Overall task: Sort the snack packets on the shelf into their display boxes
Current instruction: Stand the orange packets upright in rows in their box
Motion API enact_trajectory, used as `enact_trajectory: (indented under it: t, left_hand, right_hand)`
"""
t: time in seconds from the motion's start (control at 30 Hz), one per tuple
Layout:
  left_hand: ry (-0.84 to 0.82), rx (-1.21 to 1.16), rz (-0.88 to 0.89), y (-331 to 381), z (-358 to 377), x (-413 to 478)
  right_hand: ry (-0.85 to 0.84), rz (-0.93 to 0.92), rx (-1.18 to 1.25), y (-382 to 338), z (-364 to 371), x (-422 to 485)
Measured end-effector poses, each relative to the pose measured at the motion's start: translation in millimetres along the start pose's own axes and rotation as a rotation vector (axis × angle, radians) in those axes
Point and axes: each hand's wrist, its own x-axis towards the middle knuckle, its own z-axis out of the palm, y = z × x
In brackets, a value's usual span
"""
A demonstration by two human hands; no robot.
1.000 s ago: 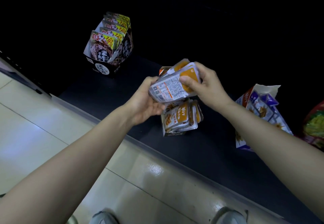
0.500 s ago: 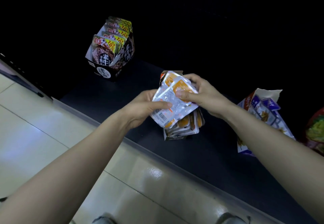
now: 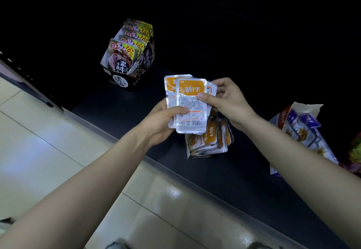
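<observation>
Orange-and-silver snack packets [image 3: 190,105] are gripped upright by both hands, left hand [image 3: 163,121] at the bottom, right hand [image 3: 227,100] pinching the side, above the orange display box [image 3: 208,141] near the shelf [image 3: 136,100] front edge.

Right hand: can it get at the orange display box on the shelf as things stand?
Probably yes. The orange display box sits just beneath the right hand, nothing between them, though that hand pinches the orange packets together with the left hand.
</observation>
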Motion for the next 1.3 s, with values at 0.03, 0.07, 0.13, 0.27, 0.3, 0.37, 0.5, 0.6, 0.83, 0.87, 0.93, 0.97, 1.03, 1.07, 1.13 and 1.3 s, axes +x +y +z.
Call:
enact_trajectory:
  t: [0.03, 0.07, 0.13, 0.27, 0.3, 0.37, 0.5, 0.6, 0.83, 0.87, 0.93, 0.97, 1.03, 1.07, 1.13, 1.3]
  left_hand:
    - [-0.002, -0.019, 0.007, 0, 0, 1]
    - [-0.007, -0.043, 0.007, 0, -1, 2]
    - [-0.025, -0.067, -0.006, 1, -3, 4]
    - [0.011, 0.031, 0.038, 1, -9, 3]
    - [0.019, 0.048, 0.06, 0, -9, 3]
    - [0.051, 0.075, 0.098, -3, -11, 2]
    - [0.101, 0.186, 0.225, -6, -15, 0]
    - [0.131, 0.215, 0.342, -5, -15, -1]
    - [0.108, 0.318, 0.424, -3, -14, -2]
    - [0.112, 0.309, 0.427, -3, -15, -2]
    - [0.126, 0.298, 0.438, -3, -16, -2]
    - [0.134, 0.297, 0.444, -4, -17, -1]
    - [0.144, 0.282, 0.443, -6, -19, 1]
    - [0.147, 0.261, 0.437, -7, -19, 2]
    - [0.136, 0.215, 0.421, -10, -20, 4]
    - [0.155, 0.157, 0.402, -8, -21, 5]
  right_hand:
    - [0.002, 0.001, -0.005, 1, 3, 0]
    - [-0.007, -0.007, -0.007, 2, 5, 0]
    - [-0.025, -0.044, -0.013, 1, 9, -2]
    - [-0.002, -0.116, -0.011, 0, 14, -3]
    - [-0.008, -0.114, -0.009, 1, 14, -2]
    - [-0.068, -0.068, -0.007, 3, 16, -2]
    - [-0.107, -0.04, -0.035, 2, 17, -2]
    - [-0.063, -0.082, -0.014, 0, 16, 1]
    - [-0.097, -0.038, 0.108, 3, 16, 0]
    - [-0.097, -0.036, 0.112, 2, 15, 0]
    - [-0.103, -0.038, 0.097, 2, 14, 0]
    - [-0.105, -0.04, 0.088, 2, 14, 0]
    - [-0.092, -0.044, 0.067, 2, 14, 1]
    - [-0.071, -0.057, 0.055, 1, 14, 1]
    - [-0.021, -0.087, 0.07, 0, 15, 2]
    - [0.006, -0.089, 0.154, 0, 17, 2]
